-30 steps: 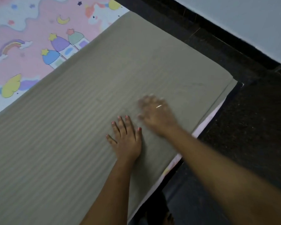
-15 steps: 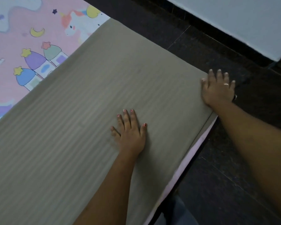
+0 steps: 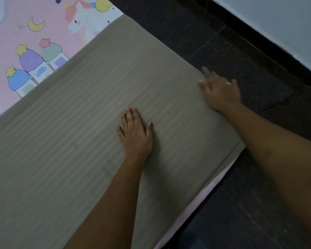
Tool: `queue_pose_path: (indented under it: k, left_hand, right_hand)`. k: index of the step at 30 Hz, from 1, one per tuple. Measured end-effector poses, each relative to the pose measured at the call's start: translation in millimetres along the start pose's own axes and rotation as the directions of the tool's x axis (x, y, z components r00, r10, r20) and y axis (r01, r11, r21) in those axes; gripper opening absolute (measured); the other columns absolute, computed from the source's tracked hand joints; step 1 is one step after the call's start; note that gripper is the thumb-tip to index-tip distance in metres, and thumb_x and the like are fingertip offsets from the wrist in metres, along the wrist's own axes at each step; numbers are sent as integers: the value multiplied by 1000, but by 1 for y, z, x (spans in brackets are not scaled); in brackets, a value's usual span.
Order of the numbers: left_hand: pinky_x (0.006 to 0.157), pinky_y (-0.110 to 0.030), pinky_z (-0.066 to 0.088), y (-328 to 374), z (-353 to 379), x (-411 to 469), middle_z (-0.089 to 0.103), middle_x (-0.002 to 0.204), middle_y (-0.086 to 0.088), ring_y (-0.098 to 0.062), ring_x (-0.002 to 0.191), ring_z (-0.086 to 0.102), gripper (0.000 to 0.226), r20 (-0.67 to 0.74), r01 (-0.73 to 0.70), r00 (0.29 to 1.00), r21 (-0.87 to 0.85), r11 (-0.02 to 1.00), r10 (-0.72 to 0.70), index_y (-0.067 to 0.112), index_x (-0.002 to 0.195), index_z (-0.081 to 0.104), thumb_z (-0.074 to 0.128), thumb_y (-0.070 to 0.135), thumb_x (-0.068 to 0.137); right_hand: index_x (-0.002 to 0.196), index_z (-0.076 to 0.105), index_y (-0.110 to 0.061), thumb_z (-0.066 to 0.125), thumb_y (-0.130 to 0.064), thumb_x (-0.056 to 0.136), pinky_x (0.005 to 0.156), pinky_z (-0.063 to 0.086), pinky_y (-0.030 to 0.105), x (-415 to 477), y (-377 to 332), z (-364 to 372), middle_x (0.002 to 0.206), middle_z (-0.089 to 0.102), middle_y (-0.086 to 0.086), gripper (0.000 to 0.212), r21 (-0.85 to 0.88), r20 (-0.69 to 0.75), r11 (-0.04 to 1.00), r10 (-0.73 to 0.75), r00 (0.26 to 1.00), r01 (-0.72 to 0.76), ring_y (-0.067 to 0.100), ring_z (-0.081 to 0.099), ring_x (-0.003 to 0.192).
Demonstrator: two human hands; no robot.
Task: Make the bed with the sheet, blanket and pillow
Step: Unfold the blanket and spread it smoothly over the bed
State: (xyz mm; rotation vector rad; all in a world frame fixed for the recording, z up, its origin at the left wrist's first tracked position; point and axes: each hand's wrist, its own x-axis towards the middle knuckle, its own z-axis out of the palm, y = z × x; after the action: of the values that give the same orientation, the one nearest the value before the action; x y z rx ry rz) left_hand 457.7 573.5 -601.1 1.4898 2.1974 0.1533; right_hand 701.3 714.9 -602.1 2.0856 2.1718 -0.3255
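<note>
A grey-beige striped blanket [image 3: 90,123] lies spread flat over a pink sheet [image 3: 11,33] printed with unicorns, moons and little houses. My left hand [image 3: 135,135] rests flat on the blanket, fingers straight and together. My right hand [image 3: 221,92] is blurred, fingers spread, at the blanket's far right corner, partly over the dark floor. A strip of pink sheet edge [image 3: 201,194] shows under the blanket's right side. No pillow is in view.
Dark tiled floor [image 3: 241,51] runs along the bed's right side. A pale wall [image 3: 276,20] with a black skirting strip stands beyond it at the upper right.
My right hand swept from the middle of the blanket out to its right corner and is now sliding back in along that edge. My left hand has stayed pressed in place.
</note>
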Motion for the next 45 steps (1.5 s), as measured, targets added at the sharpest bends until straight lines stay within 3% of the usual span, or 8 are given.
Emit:
queue_pose_path:
  k: [3,9,15,24,32,35,40,45]
  left_hand:
    - [116,-47,-5,-6,-11,9,-8,160,0,-18,146,-12,66,-33,43,999,-36,998,-44,16,152,-5,26,45,100]
    - [115,-51,0,-43,-35,29,2,160,-4,-22,147,-3,61,-202,215,948,-156,964,-244,11,151,9,37,26,99]
    - [116,-47,-1,-97,-46,14,14,159,-2,-21,147,4,50,-321,346,865,-177,921,-387,12,150,20,30,19,101]
    - [116,-48,2,-97,-49,15,9,160,0,-20,147,1,53,-232,323,902,-194,926,-364,16,151,16,30,28,101]
    - [117,-47,2,-124,-50,-23,6,160,2,-17,147,-2,54,-194,254,934,-227,940,-300,20,152,13,30,30,102]
    - [116,-47,3,-160,-53,-46,9,160,1,-17,147,0,54,-217,313,903,-256,915,-370,19,151,15,32,28,101]
    - [115,-50,6,-241,-68,-89,15,159,-3,-22,147,7,53,-297,447,792,-313,838,-533,14,151,19,35,23,101]
    - [115,-50,3,-323,-92,-122,15,159,-4,-23,147,6,49,-334,579,598,-449,680,-729,12,149,25,32,23,102]
  right_hand:
    - [149,28,-18,20,-51,99,116,8,55,10,2,-13,154,31,10,61,21,-39,985,172,984,-171,32,23,143]
    - [135,53,-18,31,-45,91,109,21,44,-50,-194,22,139,54,6,56,0,-197,780,-614,764,626,26,49,129]
    - [148,28,-34,28,-55,94,116,10,46,-29,-229,45,156,26,-5,57,-38,61,587,-807,588,809,19,22,145]
    - [151,17,-34,26,-55,97,115,15,51,62,-106,3,159,19,1,58,-34,-97,979,-203,974,200,32,22,143]
    - [139,42,-1,14,-56,98,109,29,51,28,-50,-24,140,42,29,74,125,102,923,352,930,-363,45,40,129]
    - [146,31,-6,26,-36,98,108,27,55,-6,-72,-8,146,38,25,57,88,-281,985,170,945,-151,42,38,131]
    - [143,40,-9,30,-37,93,110,27,51,-85,-248,49,147,41,17,59,167,-324,925,-274,905,340,36,39,135]
    - [139,47,-21,41,-39,87,110,28,46,-230,-444,102,146,45,6,55,72,-141,448,-880,454,891,27,41,134]
